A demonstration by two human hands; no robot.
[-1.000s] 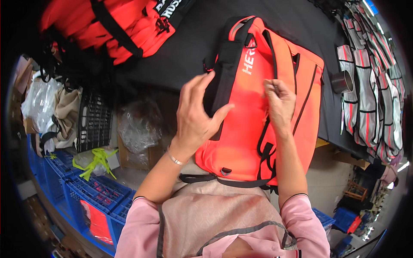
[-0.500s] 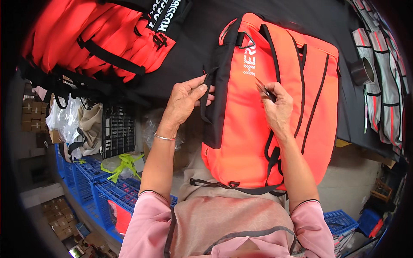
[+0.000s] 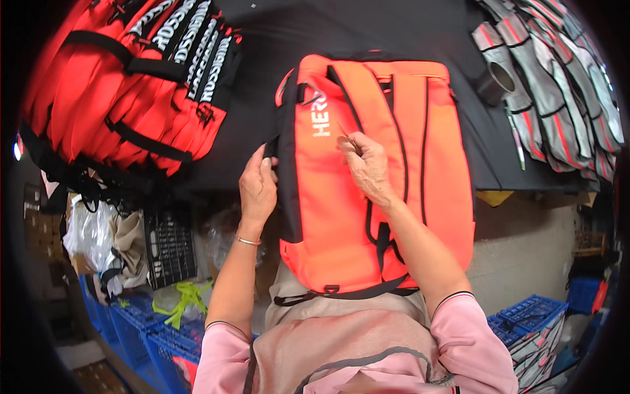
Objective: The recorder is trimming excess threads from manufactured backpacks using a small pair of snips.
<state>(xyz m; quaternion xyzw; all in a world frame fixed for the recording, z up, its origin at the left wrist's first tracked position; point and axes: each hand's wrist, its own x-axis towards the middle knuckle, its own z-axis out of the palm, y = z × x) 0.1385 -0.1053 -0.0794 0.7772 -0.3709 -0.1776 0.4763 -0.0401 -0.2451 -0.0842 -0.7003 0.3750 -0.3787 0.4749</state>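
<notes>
A bright orange-red backpack with black side and straps lies on its front, its lower end against my lap and its upper part on the black-covered table. My left hand grips a black strap at the bag's left side, pinched between thumb and fingers. Over the bag's middle, my right hand is closed on small pointed snips, blades toward the white print. The snips are partly hidden by my fingers and slightly blurred. A shoulder strap runs just above this hand.
A pile of red bags with black straps fills the table's far left. At the right stand a dark cup, a thin pen-like tool and grey striped pieces. Blue crates and a black crate sit below left.
The whole scene has shifted in view, with the backpack and both hands now farther left and more of the red pile showing. My hands keep their holds on the strap and snips.
</notes>
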